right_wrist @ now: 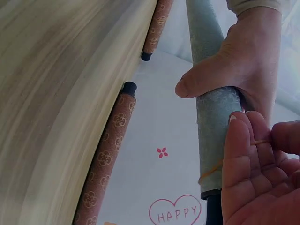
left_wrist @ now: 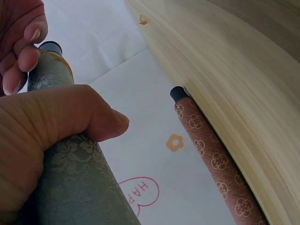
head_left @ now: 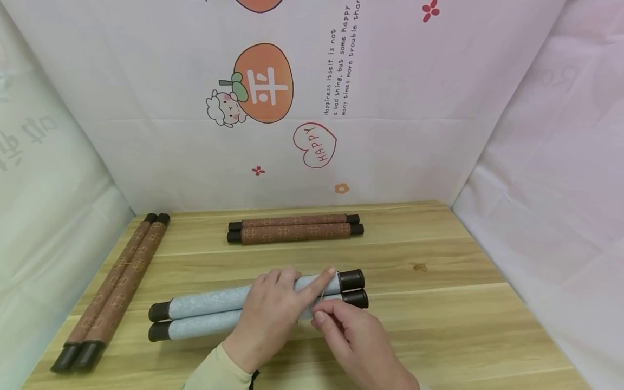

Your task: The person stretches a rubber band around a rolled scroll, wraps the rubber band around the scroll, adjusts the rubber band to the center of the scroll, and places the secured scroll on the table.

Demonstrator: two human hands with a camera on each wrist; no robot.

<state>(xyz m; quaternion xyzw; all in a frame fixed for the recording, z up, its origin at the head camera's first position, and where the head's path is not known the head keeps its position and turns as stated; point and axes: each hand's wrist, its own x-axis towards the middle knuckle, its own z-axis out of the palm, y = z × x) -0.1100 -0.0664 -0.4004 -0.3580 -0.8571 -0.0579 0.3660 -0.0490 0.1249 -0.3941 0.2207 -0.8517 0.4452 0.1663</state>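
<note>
A pale blue brocade scroll is rolled into two parallel rolls with dark knobs at both ends. Over the middle and right part of these rolls lies my left hand, gripping them, and its thumb crosses the fabric in the left wrist view. A thin tan rubber band circles the scroll near its right-hand knobs. My right hand pinches a strand of that band between thumb and fingers, just below the scroll. The hands partly hide the lower roll.
Farther back on the wood-grain table lies a brown patterned scroll, crosswise. A longer brown scroll lies slantwise along the left edge. Printed white cloth hangs behind and at both sides.
</note>
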